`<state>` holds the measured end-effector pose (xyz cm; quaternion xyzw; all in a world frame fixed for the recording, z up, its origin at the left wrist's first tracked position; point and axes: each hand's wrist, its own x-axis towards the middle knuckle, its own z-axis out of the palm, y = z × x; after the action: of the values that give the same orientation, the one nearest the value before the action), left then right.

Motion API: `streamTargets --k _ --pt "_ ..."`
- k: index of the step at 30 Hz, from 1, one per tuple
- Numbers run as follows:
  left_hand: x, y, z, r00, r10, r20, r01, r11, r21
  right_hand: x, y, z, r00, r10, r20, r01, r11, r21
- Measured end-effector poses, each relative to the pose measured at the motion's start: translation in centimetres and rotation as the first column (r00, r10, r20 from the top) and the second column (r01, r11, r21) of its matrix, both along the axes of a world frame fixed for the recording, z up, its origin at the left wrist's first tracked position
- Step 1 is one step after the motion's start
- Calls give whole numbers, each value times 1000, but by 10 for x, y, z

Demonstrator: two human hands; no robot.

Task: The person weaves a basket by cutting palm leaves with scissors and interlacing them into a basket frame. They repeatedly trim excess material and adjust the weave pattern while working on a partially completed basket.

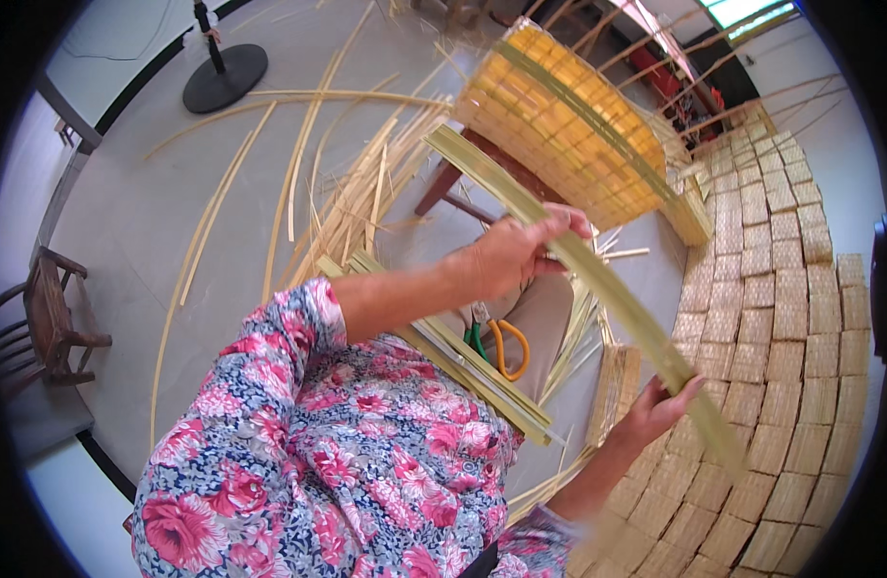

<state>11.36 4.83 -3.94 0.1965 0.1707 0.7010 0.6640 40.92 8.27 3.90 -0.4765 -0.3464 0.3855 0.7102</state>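
Observation:
A long, pale green bamboo strip (pixel 617 313) runs slanting across my view, blurred at its lower end. My left hand (pixel 516 250) is closed around its upper part, and my right hand (pixel 655 414) grips it further down at the right. Below my left hand, more green strips (pixel 468 380) lie across my lap. Orange-and-green-handled cutters (pixel 511 347) rest beside them on my grey trouser leg.
A yellow woven piece (pixel 569 116) rests on a wooden stool (pixel 439 188) ahead. Rows of woven squares (pixel 771 347) cover the right side. Loose pale strips (pixel 366 193) spread over the floor. A wooden chair (pixel 53 308) and a black stand (pixel 224 77) are at the left.

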Motion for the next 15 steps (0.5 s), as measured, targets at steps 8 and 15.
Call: streamTargets --k 8,15 --pt "-10 23 43 790 -182 -586 231 973 10 -63 72 154 775 12 632 -188 959 213" --pt "-111 148 -11 169 254 -952 -104 965 239 -87 142 221 369 15 929 -373 918 133"
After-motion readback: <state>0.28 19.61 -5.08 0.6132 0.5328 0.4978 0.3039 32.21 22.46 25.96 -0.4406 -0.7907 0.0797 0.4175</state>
